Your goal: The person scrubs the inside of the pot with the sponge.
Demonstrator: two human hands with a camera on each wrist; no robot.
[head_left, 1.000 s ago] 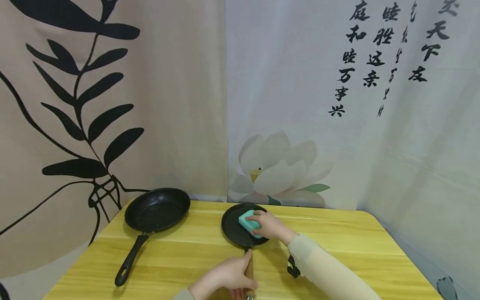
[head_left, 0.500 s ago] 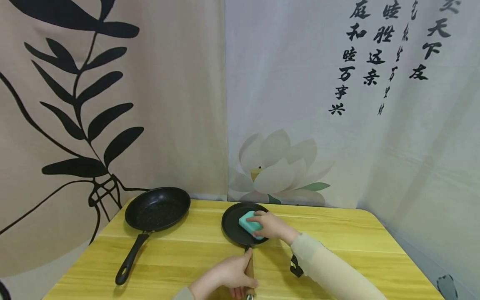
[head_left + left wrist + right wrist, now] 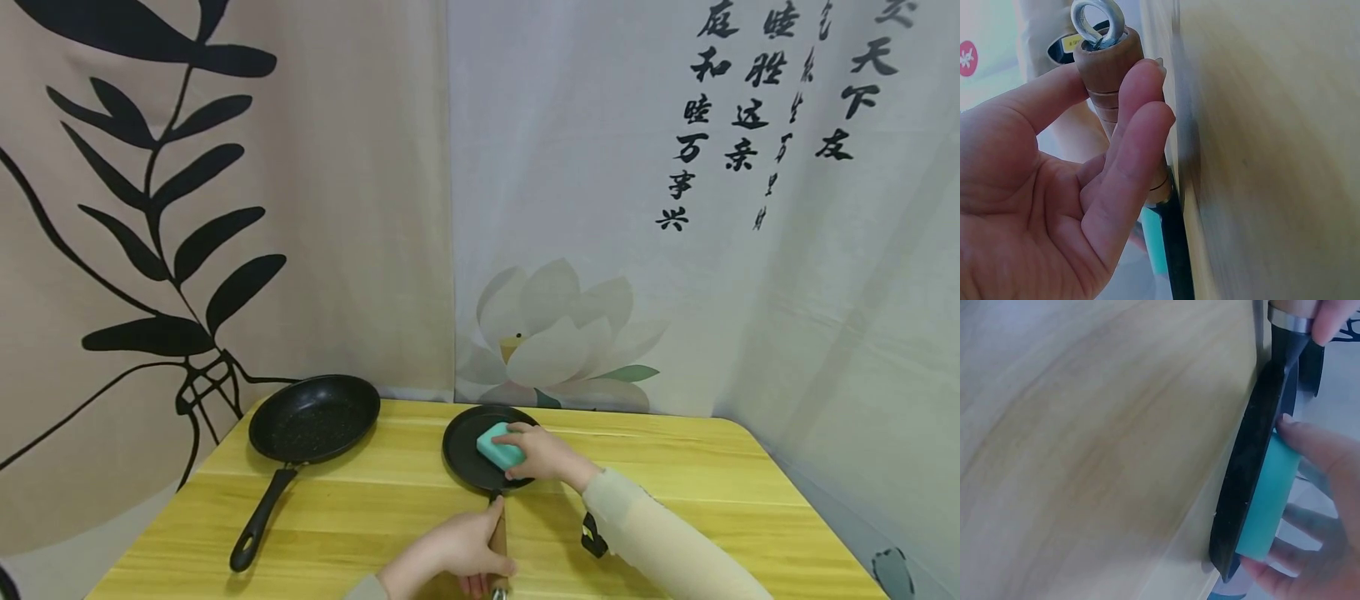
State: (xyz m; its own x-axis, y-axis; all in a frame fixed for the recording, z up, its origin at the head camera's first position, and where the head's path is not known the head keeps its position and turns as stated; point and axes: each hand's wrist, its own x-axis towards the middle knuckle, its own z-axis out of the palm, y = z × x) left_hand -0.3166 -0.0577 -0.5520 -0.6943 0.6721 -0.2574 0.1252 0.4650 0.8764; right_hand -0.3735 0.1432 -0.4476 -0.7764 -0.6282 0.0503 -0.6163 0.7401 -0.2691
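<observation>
A small black frying pan (image 3: 462, 454) lies on the wooden table, its handle toward me. My left hand (image 3: 465, 543) grips its wooden handle (image 3: 1109, 69), which ends in a metal ring; thumb and fingers close round the wood in the left wrist view. On the pan's inner surface sits a turquoise sponge (image 3: 498, 448). My right hand (image 3: 546, 454) holds that sponge from its right side, thumb at one end and fingertips at the other, as the right wrist view shows. Part of the sponge is hidden under the fingers.
A larger black frying pan (image 3: 318, 419) rests at the table's left, handle toward the front. The yellowish wooden table (image 3: 675, 467) ends at a printed curtain (image 3: 360, 208) behind. A black strap piece (image 3: 593, 535) shows beside the right sleeve.
The right hand and the sponge have shifted very slightly toward me on the pan. The left hand stays on the handle, and both pans keep their places.
</observation>
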